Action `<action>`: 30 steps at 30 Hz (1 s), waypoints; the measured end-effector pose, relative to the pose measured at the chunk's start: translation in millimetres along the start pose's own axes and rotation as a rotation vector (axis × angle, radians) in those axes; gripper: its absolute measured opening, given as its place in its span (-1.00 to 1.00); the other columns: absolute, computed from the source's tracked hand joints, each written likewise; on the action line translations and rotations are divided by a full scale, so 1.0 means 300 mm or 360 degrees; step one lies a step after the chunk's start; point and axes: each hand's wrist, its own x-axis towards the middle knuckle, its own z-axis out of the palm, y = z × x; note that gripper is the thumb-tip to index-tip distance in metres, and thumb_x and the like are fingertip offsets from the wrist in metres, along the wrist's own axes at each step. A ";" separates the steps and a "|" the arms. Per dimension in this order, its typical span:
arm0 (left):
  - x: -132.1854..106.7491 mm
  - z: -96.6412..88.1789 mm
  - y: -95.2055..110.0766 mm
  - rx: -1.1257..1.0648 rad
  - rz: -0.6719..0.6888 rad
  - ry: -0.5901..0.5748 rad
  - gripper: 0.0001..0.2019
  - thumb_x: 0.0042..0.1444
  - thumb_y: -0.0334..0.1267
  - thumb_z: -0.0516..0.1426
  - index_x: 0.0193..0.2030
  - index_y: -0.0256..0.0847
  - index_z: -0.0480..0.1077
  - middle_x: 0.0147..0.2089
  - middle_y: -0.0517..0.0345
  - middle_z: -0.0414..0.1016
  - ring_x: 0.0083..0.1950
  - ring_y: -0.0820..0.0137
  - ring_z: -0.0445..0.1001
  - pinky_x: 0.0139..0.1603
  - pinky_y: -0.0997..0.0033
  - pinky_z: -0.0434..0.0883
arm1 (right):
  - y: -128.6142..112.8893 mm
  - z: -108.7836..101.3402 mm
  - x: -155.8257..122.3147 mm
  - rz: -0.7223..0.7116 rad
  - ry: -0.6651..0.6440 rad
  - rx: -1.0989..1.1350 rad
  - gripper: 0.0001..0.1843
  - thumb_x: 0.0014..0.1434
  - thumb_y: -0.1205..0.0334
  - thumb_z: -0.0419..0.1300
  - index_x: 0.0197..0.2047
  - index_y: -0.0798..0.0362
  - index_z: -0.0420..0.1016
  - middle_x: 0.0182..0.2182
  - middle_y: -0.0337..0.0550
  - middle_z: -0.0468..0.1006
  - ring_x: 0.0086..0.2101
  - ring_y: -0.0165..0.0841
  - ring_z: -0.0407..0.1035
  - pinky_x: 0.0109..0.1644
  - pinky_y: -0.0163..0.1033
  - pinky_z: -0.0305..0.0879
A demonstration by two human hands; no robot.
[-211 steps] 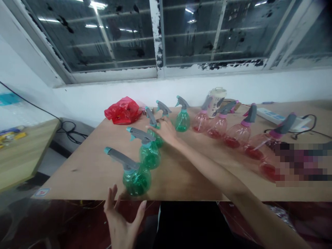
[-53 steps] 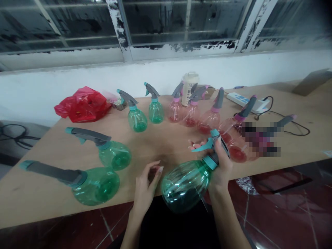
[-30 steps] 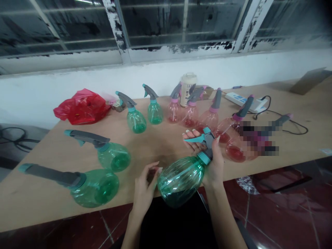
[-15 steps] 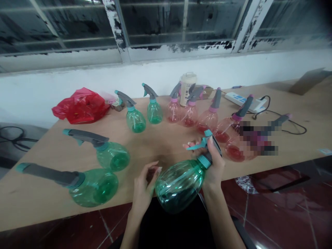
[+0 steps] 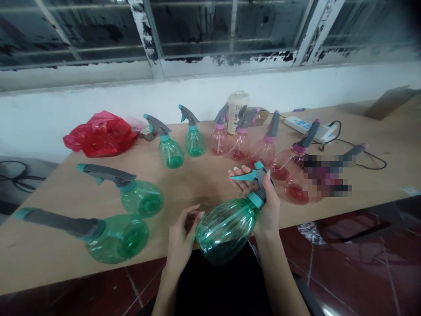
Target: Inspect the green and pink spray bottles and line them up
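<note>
In the head view, the right hand [image 5: 269, 210] holds a green spray bottle [image 5: 226, 228] by its grey spray head [image 5: 261, 184]. The thumb is closed along the back of this head, while the other fingers reach out behind the turquoise trigger [image 5: 245, 177], almost straight, with their tips visible beyond it. The bottle is tilted: its head is up and toward the right, its round base is down and toward the left. It is held in the air at the front edge of the worktop [image 5: 189, 188], partly over the person's dark clothing [image 5: 220, 289].

The left hand [image 5: 180, 230] is half curled and empty, with a gap between thumb and forefinger. Its thumb tip is just beside the base of the bottle; I cannot tell if they touch.

On the worktop, two other green bottles [image 5: 141, 199] stand toward the left front corner, and two more [image 5: 171, 152] nearer to the back edge. Pink bottles [image 5: 263, 153] stand in a curved row to the right. A red plastic bag [image 5: 101, 136] lies near the back left corner.
</note>
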 end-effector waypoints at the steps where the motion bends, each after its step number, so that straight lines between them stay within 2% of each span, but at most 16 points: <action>1: 0.000 0.000 0.000 -0.0002 0.0004 0.0001 -0.69 0.13 -0.14 0.16 0.01 -0.11 0.37 -0.18 0.10 0.54 -0.13 0.28 0.53 -0.05 0.29 0.41 | 0.001 -0.001 0.001 -0.0005 -0.0006 -0.0008 -0.62 0.19 -0.09 0.09 -0.24 0.00 0.57 -0.26 -0.12 0.62 -0.09 -0.19 0.49 0.14 0.09 0.26; 8: -0.004 0.001 0.014 -0.0022 -0.0024 -0.0015 -0.69 0.15 -0.12 0.15 0.02 -0.12 0.36 -0.18 0.10 0.54 -0.14 0.30 0.53 -0.06 0.32 0.41 | 0.004 0.004 0.006 -0.0002 -0.0024 0.0021 -0.64 0.17 -0.07 0.11 -0.26 0.03 0.57 -0.29 -0.14 0.61 -0.15 -0.21 0.51 0.11 0.06 0.29; 14: 0.001 0.005 0.026 0.0027 -0.0096 0.0049 -0.67 0.17 -0.04 0.12 0.01 -0.13 0.36 -0.11 0.06 0.55 -0.08 0.26 0.53 -0.02 0.26 0.41 | -0.001 0.000 -0.025 0.0058 -0.0079 -0.0021 -0.72 0.17 0.02 0.14 -0.42 0.03 0.47 -0.50 -0.26 0.50 -0.33 -0.29 0.52 0.06 0.01 0.35; 17: 0.007 0.010 0.017 -0.0017 -0.0089 0.0106 -0.66 0.16 -0.04 0.13 0.01 -0.15 0.35 -0.10 0.03 0.54 -0.08 0.26 0.53 0.00 0.24 0.41 | -0.001 0.001 -0.038 0.0072 -0.0139 0.0033 -0.74 0.20 0.08 0.12 -0.43 0.02 0.47 -0.52 -0.30 0.46 -0.40 -0.34 0.51 0.07 -0.01 0.34; 24: 0.005 0.013 0.005 0.0111 0.0028 0.0338 -0.73 0.17 -0.08 0.13 -0.06 -0.13 0.41 -0.03 0.06 0.46 0.00 0.30 0.47 0.05 0.27 0.39 | -0.006 -0.003 -0.010 0.0130 -0.0239 0.0078 -0.72 0.16 0.00 0.17 -0.33 0.04 0.56 -0.36 -0.13 0.61 -0.20 -0.17 0.53 0.13 0.10 0.27; 30: 0.003 0.017 0.009 0.0161 0.0025 0.0332 -0.74 0.18 -0.07 0.12 -0.05 -0.10 0.41 -0.04 0.09 0.44 -0.02 0.31 0.47 0.02 0.26 0.41 | -0.011 -0.012 -0.006 0.0111 -0.0223 0.0040 -0.71 0.18 0.02 0.14 -0.31 0.05 0.57 -0.31 -0.11 0.63 -0.16 -0.17 0.52 0.16 0.10 0.25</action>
